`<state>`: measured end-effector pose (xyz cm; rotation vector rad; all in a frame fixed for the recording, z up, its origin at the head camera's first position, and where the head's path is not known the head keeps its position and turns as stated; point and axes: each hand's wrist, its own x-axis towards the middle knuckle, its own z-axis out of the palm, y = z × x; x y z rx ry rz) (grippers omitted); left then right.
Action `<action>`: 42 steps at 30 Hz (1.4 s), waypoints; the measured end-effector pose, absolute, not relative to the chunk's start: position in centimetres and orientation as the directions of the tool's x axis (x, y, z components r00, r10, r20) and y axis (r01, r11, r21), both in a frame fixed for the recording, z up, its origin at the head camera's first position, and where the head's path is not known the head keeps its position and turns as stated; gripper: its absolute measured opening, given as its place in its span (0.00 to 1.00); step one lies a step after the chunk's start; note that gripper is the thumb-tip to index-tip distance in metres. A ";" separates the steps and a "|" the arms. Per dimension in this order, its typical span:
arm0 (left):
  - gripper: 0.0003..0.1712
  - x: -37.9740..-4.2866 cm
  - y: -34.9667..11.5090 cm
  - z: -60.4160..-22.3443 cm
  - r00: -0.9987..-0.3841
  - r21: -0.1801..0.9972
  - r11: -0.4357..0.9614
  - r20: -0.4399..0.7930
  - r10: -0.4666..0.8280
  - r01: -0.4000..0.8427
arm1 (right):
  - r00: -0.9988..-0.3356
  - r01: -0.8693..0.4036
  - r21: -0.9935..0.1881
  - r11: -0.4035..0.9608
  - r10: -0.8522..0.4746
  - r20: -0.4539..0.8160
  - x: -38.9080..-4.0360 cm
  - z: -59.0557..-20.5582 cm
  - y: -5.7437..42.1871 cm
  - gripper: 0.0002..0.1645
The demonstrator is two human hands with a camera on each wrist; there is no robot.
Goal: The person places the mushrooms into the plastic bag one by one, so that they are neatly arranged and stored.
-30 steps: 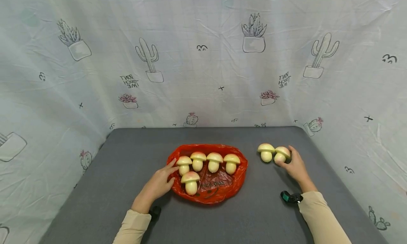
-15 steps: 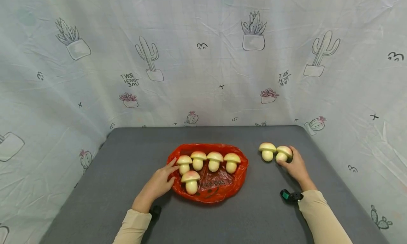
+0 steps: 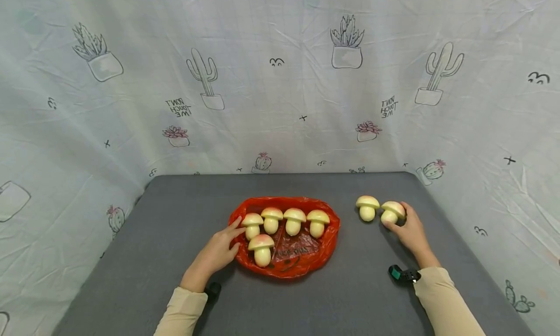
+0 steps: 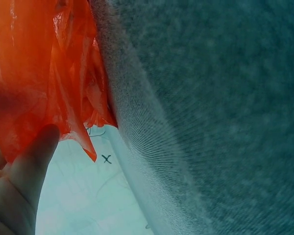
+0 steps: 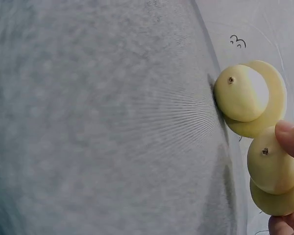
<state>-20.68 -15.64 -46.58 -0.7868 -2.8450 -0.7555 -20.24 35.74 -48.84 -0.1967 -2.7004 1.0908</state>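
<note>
My left hand (image 3: 220,247) is at the left rim of a red plastic bag (image 3: 302,270), which lies spread with its top gaping. In the left wrist view the thumb (image 4: 41,147) lies against the bag's thin outer wall (image 4: 29,63), with other fingers partly hidden behind it. Far to the right, my right hand (image 3: 411,231) holds a toy mushroom (image 3: 392,212) by thumb and fingers, thumb on the pale stem. Beside it stands another mushroom (image 3: 367,208), pale yellow with a pinkish cap. The held mushroom's round stem base (image 5: 269,164) shows in the right wrist view.
Inside the bag stand several similar mushrooms (image 3: 293,221), most in a row along the back, with one mushroom (image 3: 261,250) in front at the left. A dark grey table (image 3: 183,200) carries everything. Behind and at both sides hangs a white cactus-print curtain (image 3: 280,107).
My right hand and its mushroom have shifted slightly rightward, and the gap to the neighbouring mushroom is a little wider. My left hand keeps its place at the bag's rim.
</note>
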 end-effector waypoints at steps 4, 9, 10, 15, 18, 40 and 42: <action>0.24 -20.7 -15.6 -46.6 -0.867 0.438 0.750 0.203 0.455 0.496 | -0.962 0.018 -0.698 0.716 0.203 0.183 -20.1 -48.4 35.6 0.54; 0.24 -20.8 -15.6 -46.7 -0.870 0.441 0.752 0.192 0.454 0.490 | -0.958 -0.027 -0.716 0.697 0.187 0.218 -19.9 -47.7 35.0 0.54; 0.24 -20.8 -15.6 -46.7 -0.870 0.443 0.751 0.192 0.455 0.490 | -0.958 -0.035 -0.720 0.693 0.182 0.222 -19.9 -47.4 34.8 0.54; 0.24 -20.8 -15.7 -46.6 -0.871 0.447 0.749 0.199 0.449 0.489 | -0.962 -0.068 -0.740 0.669 0.153 0.226 -19.7 -46.4 33.7 0.55; 0.24 -20.7 -15.7 -46.6 -0.872 0.451 0.747 0.209 0.443 0.488 | -0.965 -0.095 -0.751 0.654 0.125 0.231 -19.6 -46.0 32.8 0.54; 0.25 -20.8 -15.8 -46.6 -0.871 0.452 0.748 0.192 0.451 0.487 | -0.938 -0.346 -0.765 0.543 -0.173 0.301 -18.5 -45.1 23.2 0.48; 0.25 -20.8 -15.8 -46.6 -0.872 0.450 0.749 0.193 0.451 0.487 | -0.926 -0.378 -0.754 0.538 -0.209 0.315 -18.5 -45.3 22.1 0.48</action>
